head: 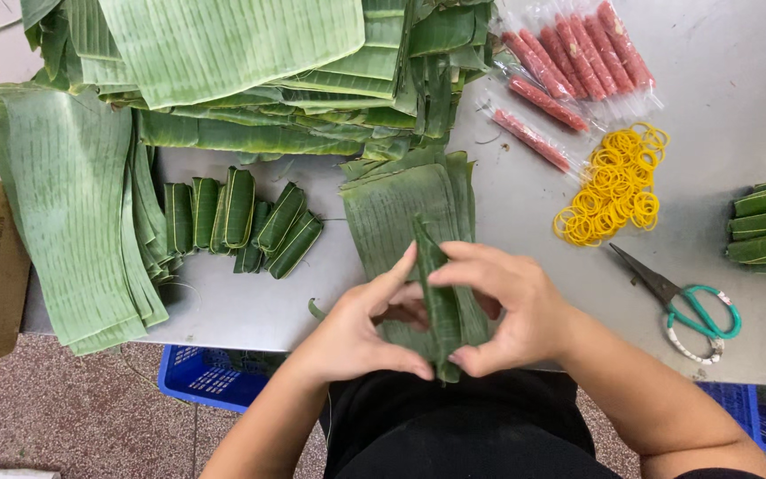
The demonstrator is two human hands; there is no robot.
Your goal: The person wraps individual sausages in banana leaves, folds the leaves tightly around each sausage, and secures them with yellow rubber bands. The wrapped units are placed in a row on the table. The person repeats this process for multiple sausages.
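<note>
The leaf parcel [441, 306] stands between my hands at the near table [507, 204] edge, over a stack of cut leaves [392, 208]. My left hand [361, 328] and right hand [511, 310] both pinch it shut, fingers curled round it. Scissors [684, 306] and yellow rubber bands [613, 186] lie to the right.

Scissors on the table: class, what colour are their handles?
The scissors have teal-green handles, one wrapped in white cord; the head view shows this best.

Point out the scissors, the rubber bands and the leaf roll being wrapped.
scissors [677, 300]: head view, at the pivot above the green handles.
rubber bands [612, 186]: head view, middle of the yellow pile.
leaf roll [442, 306]: head view, folded strip between both hands.
</note>
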